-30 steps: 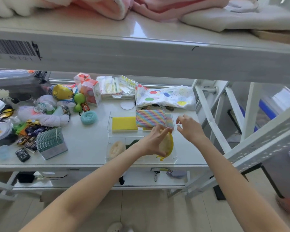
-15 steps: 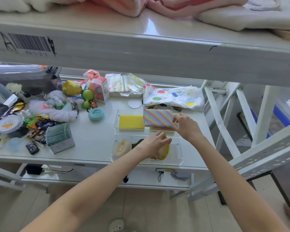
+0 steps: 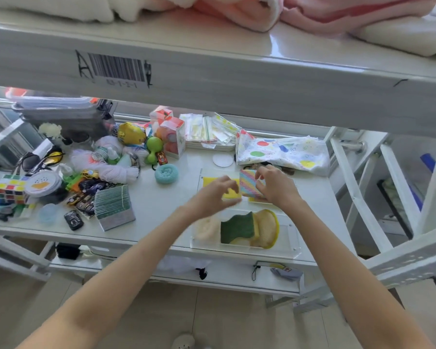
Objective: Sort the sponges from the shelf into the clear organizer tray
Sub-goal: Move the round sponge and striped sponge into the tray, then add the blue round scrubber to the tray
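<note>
A clear organizer tray point(image 3: 293, 244) sits at the shelf's front edge. Its near compartment holds a pale loofah sponge point(image 3: 205, 229), a green and yellow scouring sponge point(image 3: 238, 227) and a yellow-rimmed loofah pad point(image 3: 267, 229). Its far compartment holds a flat yellow sponge point(image 3: 209, 181) and a rainbow-striped sponge point(image 3: 247, 183). My right hand point(image 3: 275, 185) grips the striped sponge from its right side. Fingers spread and holding nothing, my left hand point(image 3: 212, 197) hovers blurred over the yellow sponge. A teal round scrubber point(image 3: 166, 173) lies on the shelf left of the tray.
The left of the shelf is crowded: a green striped pack point(image 3: 113, 206), toy cars point(image 3: 82, 197), a puzzle cube point(image 3: 9, 188), white netting point(image 3: 108, 170), a green rattle point(image 3: 152, 149). A polka-dot bag point(image 3: 282, 152) lies behind the tray. The upper shelf beam point(image 3: 212, 79) overhangs.
My left hand has let go of the yellow-rimmed loofah pad, which now lies in the near compartment, and lifted toward the far compartment. My right hand has closed on the striped sponge.
</note>
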Demonstrator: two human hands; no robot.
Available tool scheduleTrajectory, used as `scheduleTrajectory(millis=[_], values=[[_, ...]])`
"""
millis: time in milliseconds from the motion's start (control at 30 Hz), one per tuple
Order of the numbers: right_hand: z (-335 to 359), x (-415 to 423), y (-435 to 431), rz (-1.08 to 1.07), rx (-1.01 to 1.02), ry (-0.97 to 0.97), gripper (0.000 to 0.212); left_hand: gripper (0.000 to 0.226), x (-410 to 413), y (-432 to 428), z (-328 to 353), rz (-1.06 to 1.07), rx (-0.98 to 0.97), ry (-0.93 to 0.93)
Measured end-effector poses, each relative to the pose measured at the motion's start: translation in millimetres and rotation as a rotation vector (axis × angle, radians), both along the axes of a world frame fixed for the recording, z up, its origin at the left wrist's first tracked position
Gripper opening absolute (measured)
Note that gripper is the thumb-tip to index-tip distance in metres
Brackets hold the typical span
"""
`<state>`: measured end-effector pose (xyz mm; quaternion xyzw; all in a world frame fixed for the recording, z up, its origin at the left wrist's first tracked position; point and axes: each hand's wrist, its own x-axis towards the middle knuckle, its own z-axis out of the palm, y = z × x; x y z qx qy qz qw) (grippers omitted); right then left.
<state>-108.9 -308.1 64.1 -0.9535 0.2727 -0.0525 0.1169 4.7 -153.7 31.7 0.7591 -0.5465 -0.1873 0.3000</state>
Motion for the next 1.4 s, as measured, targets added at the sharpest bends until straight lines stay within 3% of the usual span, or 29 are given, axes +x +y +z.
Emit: scheduleTrajectory(millis=[100,233,367,500,667,767,900,1067,1400], values=[[-1.6,14.9,12.3,0.025,0.012,-0.007,0.021,0.019,55.7,17.3,-13.1,0.218,0.095,-0.114],[-9.0,37.5,30.3,0.061,0.037,-0.019,0.020,0.026,106.4,28.4,-35.6,0.335,0.293,-0.213],[-17.0,65.8,51.6,0.101,0.024,0.003,0.022,0.034,134.5,28.5,-47.0,0.370,0.391,-0.322],[-26.1,93.4,68.2,0.115,0.035,0.022,0.023,0.056,162.6,31.3,-65.2,0.359,0.527,-0.392],[-33.6,108.9,76.7,0.105,0.060,0.005,0.023,0.074,190.9,39.3,-84.4,0.300,0.581,-0.287],[-36.2,108.1,76.1,0.085,0.078,0.006,0.023,0.067,194.6,38.7,-91.2,0.304,0.549,-0.193],[-37.9,101.4,70.6,0.055,0.083,0.024,0.022,0.065,192.2,28.1,-85.8,0.345,0.519,-0.200],[-32.9,88.8,60.3,0.033,0.089,0.030,0.022,0.069,173.4,14.7,-54.0,0.397,0.322,-0.180],[-13.8,31.9,18.5,-0.002,0.091,0.006,0.021,0.075,49.7,-16.6,10.0,0.099,0.172,-0.113]])
